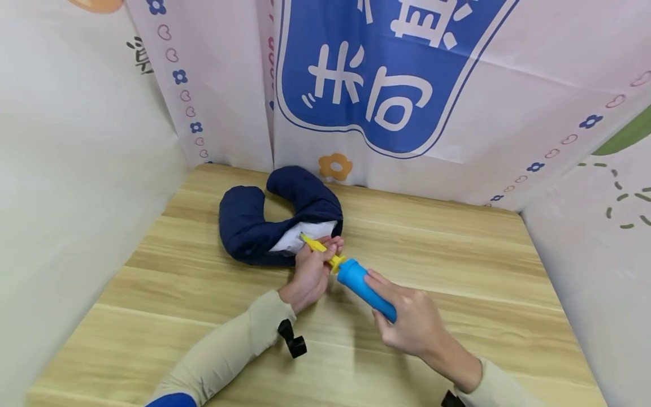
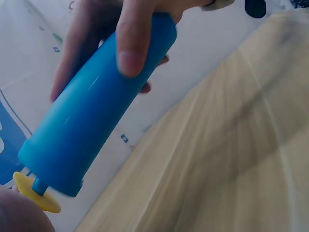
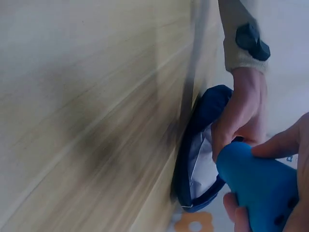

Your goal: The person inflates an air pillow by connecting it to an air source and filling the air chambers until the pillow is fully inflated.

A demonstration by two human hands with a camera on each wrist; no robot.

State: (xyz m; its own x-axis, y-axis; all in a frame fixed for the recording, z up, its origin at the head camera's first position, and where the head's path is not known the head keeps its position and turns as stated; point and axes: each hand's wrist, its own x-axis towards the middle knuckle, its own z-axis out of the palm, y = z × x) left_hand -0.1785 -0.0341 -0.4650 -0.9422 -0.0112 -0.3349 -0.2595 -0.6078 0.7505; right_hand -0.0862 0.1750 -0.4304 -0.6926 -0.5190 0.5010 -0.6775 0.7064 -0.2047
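Note:
A navy U-shaped neck pillow [image 1: 243, 217] lies on the wooden table, its cover parted along the near side so that a white inner part [image 1: 289, 241] shows. My left hand [image 1: 310, 274] is at that opening and pinches the yellow nozzle [image 1: 314, 245] of a hand pump, its tip over the white part. The pump's blue barrel [image 1: 358, 278] slants down to the right, gripped by my right hand [image 1: 414, 319]. In the left wrist view the blue barrel [image 2: 96, 111] ends in a yellow flange [image 2: 36, 193]. Whether the nozzle tip sits in a valve I cannot tell.
The wood-grain table [image 1: 458, 249] reaches to a printed white curtain [image 1: 229, 85] at the back, with white sheets at both sides. The pillow lies near the back edge. Black wrist mounts [image 1: 294, 341] sit on both sleeves.

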